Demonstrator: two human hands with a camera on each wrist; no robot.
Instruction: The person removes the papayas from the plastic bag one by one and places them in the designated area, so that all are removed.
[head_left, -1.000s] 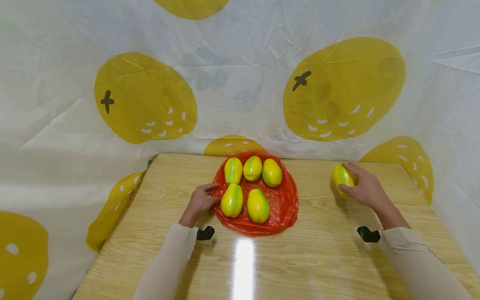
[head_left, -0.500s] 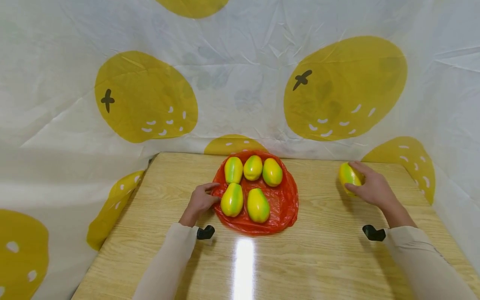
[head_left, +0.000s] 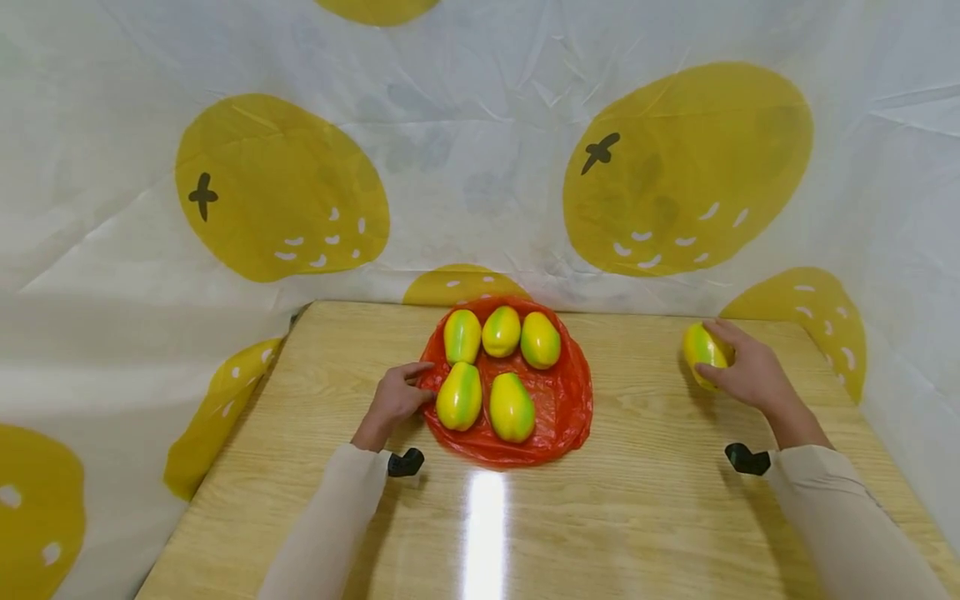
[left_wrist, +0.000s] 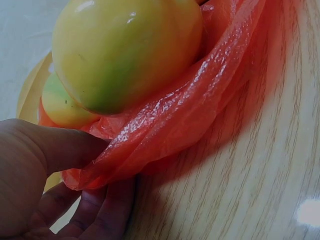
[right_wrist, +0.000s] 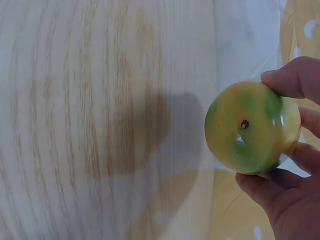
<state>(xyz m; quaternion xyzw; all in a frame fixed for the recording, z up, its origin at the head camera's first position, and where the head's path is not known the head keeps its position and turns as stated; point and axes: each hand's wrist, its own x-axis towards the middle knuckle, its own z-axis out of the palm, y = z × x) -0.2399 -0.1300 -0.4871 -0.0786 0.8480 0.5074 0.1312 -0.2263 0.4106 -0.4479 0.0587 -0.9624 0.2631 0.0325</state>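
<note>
This looks like a makeshift recording booth rather than a lived-in room. A creased white plastic sheet printed with big yellow fruit shapes [head_left: 285, 192] hangs close around the far, left and right edges of a glossy light wood-grain table [head_left: 637, 517], shutting out everything behind, and a lamp's glare streaks the tabletop's near edge.

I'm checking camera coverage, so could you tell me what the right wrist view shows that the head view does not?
Only the right wrist view shows the stem end of the held fruit, with its small dark pit, and the fruit's shadow on the table. Only the head view shows the red bag with five fruits on it, the left hand at the bag's edge, both sleeves and the patterned cloth behind. Both show the right hand gripping that one yellow-green fruit near the table's far right edge.
</note>
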